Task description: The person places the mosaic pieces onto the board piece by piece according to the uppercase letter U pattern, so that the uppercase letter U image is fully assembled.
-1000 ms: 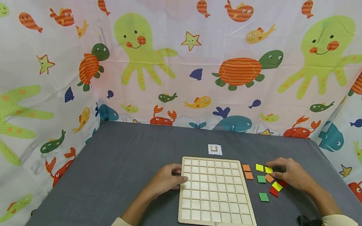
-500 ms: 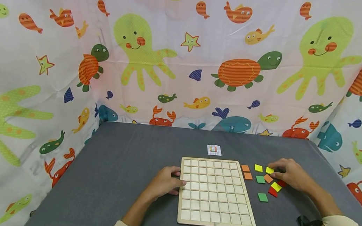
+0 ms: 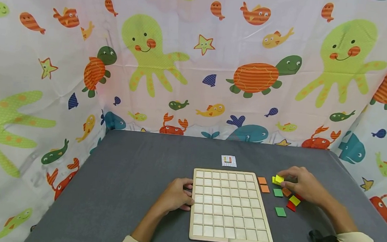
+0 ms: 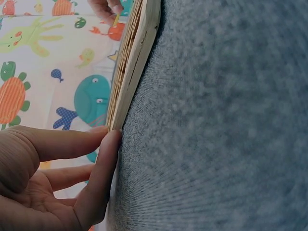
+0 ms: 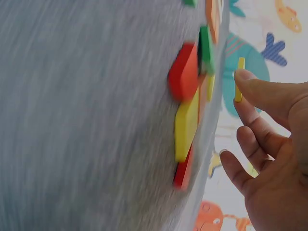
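Observation:
In the head view a pale wooden grid board lies flat on the dark grey table. My left hand is at its left side; in the left wrist view the thumb and a fingertip meet at the edge of the board, seeming to pinch it. My right hand pinches a yellow square tile between thumb and finger, raised off the table. The right wrist view shows this yellow tile edge-on, with the other fingers of the right hand spread loosely below.
Near the board's right side lie orange tiles, green tiles, another yellow tile and a red tile. A small printed pattern card lies behind the board. A sea-animal curtain hangs beyond the table.
My right hand has lifted the yellow tile and moved it left, over another yellow tile. My left thumb has slid back from the board's top toward its edge.

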Motion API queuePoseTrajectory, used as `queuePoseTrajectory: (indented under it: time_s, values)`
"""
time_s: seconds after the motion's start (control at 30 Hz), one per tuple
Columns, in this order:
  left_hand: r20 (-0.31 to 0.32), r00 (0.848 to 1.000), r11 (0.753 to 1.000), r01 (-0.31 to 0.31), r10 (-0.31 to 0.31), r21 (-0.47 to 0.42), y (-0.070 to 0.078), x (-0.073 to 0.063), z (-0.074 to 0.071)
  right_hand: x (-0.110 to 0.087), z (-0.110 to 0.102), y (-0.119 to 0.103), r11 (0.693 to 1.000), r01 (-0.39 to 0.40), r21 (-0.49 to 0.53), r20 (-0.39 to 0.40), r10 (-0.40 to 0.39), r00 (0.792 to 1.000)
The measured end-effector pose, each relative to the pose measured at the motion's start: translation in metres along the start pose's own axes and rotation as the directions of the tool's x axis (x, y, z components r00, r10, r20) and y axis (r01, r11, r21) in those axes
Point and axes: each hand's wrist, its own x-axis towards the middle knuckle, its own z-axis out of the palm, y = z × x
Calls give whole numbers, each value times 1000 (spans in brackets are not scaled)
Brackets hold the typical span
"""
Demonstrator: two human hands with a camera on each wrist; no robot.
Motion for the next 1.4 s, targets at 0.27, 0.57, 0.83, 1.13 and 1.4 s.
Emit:
queuePoseTrajectory:
  time_s: [0.27,0.57,0.83,1.13,1.4]
  values:
    - [-7,1000,1000,12,-12,11,2,-1,1,8,11,-27,999,16,32,-9,-16,1000]
    - [-7,1000,1000,13,-13,28,2,1,1,19,25,-54,995,60,85,-12,-59,998]
    - [-16,1000,1000,7,-7,31,2,0,2,29,35,-73,980,140,138,-3,-141,990]
    - [-18,1000,999,6,-5,43,0,0,2,40,46,-96,970,179,162,7,-182,983]
    - [-17,1000,999,-8,9,44,-1,0,2,51,61,-104,960,215,180,38,-225,974]
